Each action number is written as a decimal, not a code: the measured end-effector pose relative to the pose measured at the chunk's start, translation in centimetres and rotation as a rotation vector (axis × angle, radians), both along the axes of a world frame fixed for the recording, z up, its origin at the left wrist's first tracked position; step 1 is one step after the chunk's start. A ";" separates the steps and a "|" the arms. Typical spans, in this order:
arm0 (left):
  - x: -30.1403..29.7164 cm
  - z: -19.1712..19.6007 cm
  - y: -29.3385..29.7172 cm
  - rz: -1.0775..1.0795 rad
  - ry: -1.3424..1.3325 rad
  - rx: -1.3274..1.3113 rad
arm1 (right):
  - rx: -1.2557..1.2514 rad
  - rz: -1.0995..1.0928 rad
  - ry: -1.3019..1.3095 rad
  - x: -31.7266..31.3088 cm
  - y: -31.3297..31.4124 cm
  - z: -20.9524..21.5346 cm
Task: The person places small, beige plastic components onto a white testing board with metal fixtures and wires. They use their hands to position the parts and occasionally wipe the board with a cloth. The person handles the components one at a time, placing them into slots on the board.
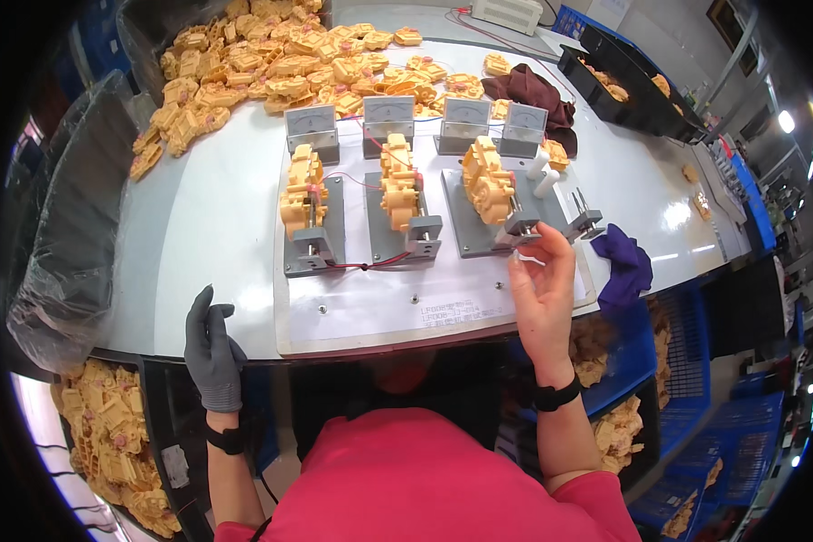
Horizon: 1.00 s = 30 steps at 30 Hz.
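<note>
My left hand [213, 350], in a grey glove, is at the front left edge of the white table with its fingers stretched out and nothing in them. My right hand [544, 287] is bare, its thumb and fingers curved and apart. Its fingertips are at the front end block [518, 231] of the rightmost grey fixture [471, 238]; whether they press on it I cannot tell. A yellow moulded part [488, 185] stands upright on that fixture. Similar yellow parts stand on the middle fixture [384, 237] and the left fixture [300, 260].
Several dial meters [388, 116] stand behind the fixtures. A large heap of yellow parts [271, 63] covers the back left. Right of the fixtures are a metal clamp [584, 219] and a purple cloth [623, 266]. Bins of parts [117, 438] flank me below the table.
</note>
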State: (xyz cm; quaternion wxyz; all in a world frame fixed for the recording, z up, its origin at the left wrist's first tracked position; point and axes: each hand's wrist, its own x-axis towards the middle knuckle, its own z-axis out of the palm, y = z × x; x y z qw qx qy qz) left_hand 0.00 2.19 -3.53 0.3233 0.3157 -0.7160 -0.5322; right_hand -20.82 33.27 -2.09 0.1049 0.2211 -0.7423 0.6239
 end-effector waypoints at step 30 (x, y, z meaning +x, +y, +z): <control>0.4 -3.5 -1.1 -0.137 0.009 -0.248 | 0.154 -0.083 -0.013 1.3 2.1 2.9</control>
